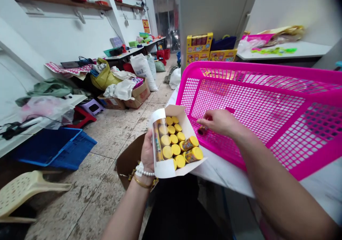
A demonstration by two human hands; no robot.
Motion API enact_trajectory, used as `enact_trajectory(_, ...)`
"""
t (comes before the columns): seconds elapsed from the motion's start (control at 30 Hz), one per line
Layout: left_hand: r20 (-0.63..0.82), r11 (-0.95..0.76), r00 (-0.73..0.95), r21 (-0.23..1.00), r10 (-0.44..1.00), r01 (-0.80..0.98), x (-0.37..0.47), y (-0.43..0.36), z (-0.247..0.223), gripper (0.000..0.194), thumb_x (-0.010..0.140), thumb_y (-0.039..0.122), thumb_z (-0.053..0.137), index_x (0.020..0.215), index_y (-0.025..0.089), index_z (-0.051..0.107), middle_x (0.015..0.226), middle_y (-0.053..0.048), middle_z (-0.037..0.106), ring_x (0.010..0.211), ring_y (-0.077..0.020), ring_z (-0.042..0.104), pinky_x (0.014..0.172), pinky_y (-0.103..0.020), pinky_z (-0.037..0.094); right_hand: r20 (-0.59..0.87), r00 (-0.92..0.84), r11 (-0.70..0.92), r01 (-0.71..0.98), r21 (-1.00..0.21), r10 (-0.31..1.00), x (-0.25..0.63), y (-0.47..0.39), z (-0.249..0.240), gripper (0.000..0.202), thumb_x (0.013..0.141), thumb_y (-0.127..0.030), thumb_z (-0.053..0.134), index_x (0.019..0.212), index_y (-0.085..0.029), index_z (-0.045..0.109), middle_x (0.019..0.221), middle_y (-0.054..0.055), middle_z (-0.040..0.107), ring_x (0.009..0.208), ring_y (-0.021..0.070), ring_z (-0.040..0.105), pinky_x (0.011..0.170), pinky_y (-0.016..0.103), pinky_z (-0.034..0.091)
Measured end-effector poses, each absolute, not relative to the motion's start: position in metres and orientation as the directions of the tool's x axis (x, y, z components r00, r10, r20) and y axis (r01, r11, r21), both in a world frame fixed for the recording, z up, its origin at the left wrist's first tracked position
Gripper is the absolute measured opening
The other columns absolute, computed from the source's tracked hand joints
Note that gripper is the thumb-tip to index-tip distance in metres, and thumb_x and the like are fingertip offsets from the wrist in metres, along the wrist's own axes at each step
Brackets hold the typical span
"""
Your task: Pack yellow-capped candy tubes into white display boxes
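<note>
My left hand (147, 152) is wrapped round the side of an open cardboard box (165, 168) with a clear window. Inside stand several small tubs with yellow lids (173, 139), packed in rows. Two tubs (192, 149) lie tilted on their sides at the box's right edge, showing printed labels. My right hand (217, 121) reaches down into a pink plastic basket (240, 69), its fingers pinched on a small dark-ended tub (202, 130) near the basket's floor. The fingertips partly cover that tub.
The basket rests on a white marbled table (221, 172). Below my left arm stands an open brown carton (130, 154). Yellow printed boxes (199, 47) are stacked behind the basket. A blue crate (56, 149) and a cream plastic chair (24, 190) are at the left.
</note>
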State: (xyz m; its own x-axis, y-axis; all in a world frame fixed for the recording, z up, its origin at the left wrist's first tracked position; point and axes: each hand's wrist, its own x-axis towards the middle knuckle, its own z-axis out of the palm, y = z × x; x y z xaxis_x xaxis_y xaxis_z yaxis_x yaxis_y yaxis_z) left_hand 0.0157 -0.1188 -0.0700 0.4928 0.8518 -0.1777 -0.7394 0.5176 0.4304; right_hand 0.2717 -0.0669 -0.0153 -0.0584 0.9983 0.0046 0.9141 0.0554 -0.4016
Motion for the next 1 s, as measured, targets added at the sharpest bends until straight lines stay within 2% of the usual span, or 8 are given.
enact_trajectory(0.1, -0.166, 0.523, 0.506, 0.436, 0.846, -0.732, 0.016, -0.119, -0.071, 0.066, 0.097, 0.061, 0.044, 0.15, 0.022, 0.048, 0.14, -0.01, 0.066, 0.138, -0.0329, 0.054, 0.119, -0.05, 0.037, -0.149, -0.167, 0.089, 0.9, -0.427, 0.975, 0.265, -0.06, -0.03, 0.03, 0.092, -0.046, 0.063, 0.075, -0.023, 0.073, 0.072, 0.004, 0.074, 0.065, 0.0187, 0.066, 0.06, 0.032, 0.045)
enact_trajectory(0.23, -0.186, 0.5, 0.47, 0.451, 0.863, -0.739, 0.017, -0.12, -0.07, 0.067, 0.097, 0.06, 0.045, 0.15, 0.02, 0.048, 0.138, -0.012, 0.067, 0.135, -0.0337, 0.057, 0.117, -0.051, 0.04, -0.1, -0.162, 0.101, 0.888, -0.449, 0.982, 0.261, -0.061, -0.032, 0.013, 0.082, -0.032, 0.073, 0.089, -0.022, 0.074, 0.084, 0.006, 0.076, 0.076, 0.0217, 0.068, 0.062, 0.033, 0.048)
enact_trajectory(0.3, -0.203, 0.517, 0.48, 0.449, 0.854, -0.729, 0.017, -0.119, -0.07, 0.067, 0.097, 0.061, 0.044, 0.15, 0.019, 0.048, 0.138, -0.013, 0.066, 0.134, -0.0342, 0.057, 0.117, -0.052, 0.04, -0.069, -0.139, 0.092, 0.882, -0.463, 0.988, 0.265, -0.062, -0.027, 0.023, 0.077, -0.025, 0.074, 0.1, -0.021, 0.075, 0.095, 0.007, 0.076, 0.083, 0.0229, 0.069, 0.066, 0.033, 0.051)
enact_trajectory(0.5, -0.13, 0.505, 0.506, 0.456, 0.853, -0.733, 0.019, -0.119, -0.069, 0.069, 0.098, 0.062, 0.04, 0.152, 0.019, 0.046, 0.141, -0.013, 0.065, 0.137, -0.0335, 0.054, 0.118, -0.052, 0.037, 0.274, -0.193, 0.328, 0.375, -0.867, 0.942, 0.256, -0.08, -0.01, 0.035, 0.08, -0.035, 0.076, 0.112, -0.022, 0.072, 0.101, 0.005, 0.075, 0.087, 0.0194, 0.069, 0.075, 0.034, 0.057)
enact_trajectory(0.67, -0.114, 0.545, 0.563, 0.463, 0.819, -0.699, 0.019, -0.12, -0.068, 0.07, 0.098, 0.066, 0.037, 0.151, 0.022, 0.046, 0.142, -0.012, 0.064, 0.139, -0.0343, 0.053, 0.117, -0.055, 0.038, 0.377, -0.42, 0.557, 0.503, -0.66, 0.826, 0.239, -0.091, -0.005, 0.02, 0.075, -0.033, 0.083, 0.092, -0.022, 0.078, 0.088, 0.002, 0.073, 0.08, 0.0176, 0.064, 0.075, 0.033, 0.051)
enact_trajectory(0.8, -0.105, 0.546, 0.563, 0.443, 0.82, -0.711, 0.018, -0.118, -0.069, 0.069, 0.099, 0.065, 0.03, 0.15, 0.021, 0.047, 0.143, -0.012, 0.063, 0.143, -0.0329, 0.048, 0.121, -0.053, 0.032, 0.411, -0.173, 0.428, 0.587, -0.687, 0.895, 0.25, -0.067, -0.023, 0.026, 0.096, -0.036, 0.058, 0.1, -0.019, 0.077, 0.095, 0.007, 0.074, 0.082, 0.0193, 0.065, 0.075, 0.034, 0.052)
enact_trajectory(0.87, -0.094, 0.548, 0.567, 0.428, 0.818, -0.719, 0.018, -0.116, -0.069, 0.069, 0.099, 0.064, 0.029, 0.15, 0.021, 0.047, 0.144, -0.011, 0.062, 0.145, -0.0321, 0.046, 0.123, -0.051, 0.03, 0.398, -0.092, 0.347, 0.688, -0.637, 0.913, 0.252, -0.055, -0.039, 0.024, 0.095, -0.026, 0.056, 0.101, -0.017, 0.077, 0.098, 0.01, 0.074, 0.088, 0.0216, 0.066, 0.084, 0.037, 0.051)
enact_trajectory(1.0, -0.088, 0.534, 0.557, 0.438, 0.826, -0.723, 0.02, -0.117, -0.066, 0.07, 0.099, 0.065, 0.029, 0.149, 0.02, 0.048, 0.147, -0.011, 0.06, 0.146, -0.0319, 0.044, 0.124, -0.051, 0.028, 0.31, -0.242, 0.386, 0.704, -0.596, 0.919, 0.239, -0.045, -0.066, 0.02, 0.084, -0.019, 0.069, 0.101, -0.022, 0.078, 0.12, 0.01, 0.071, 0.099, 0.0241, 0.065, 0.088, 0.035, 0.051)
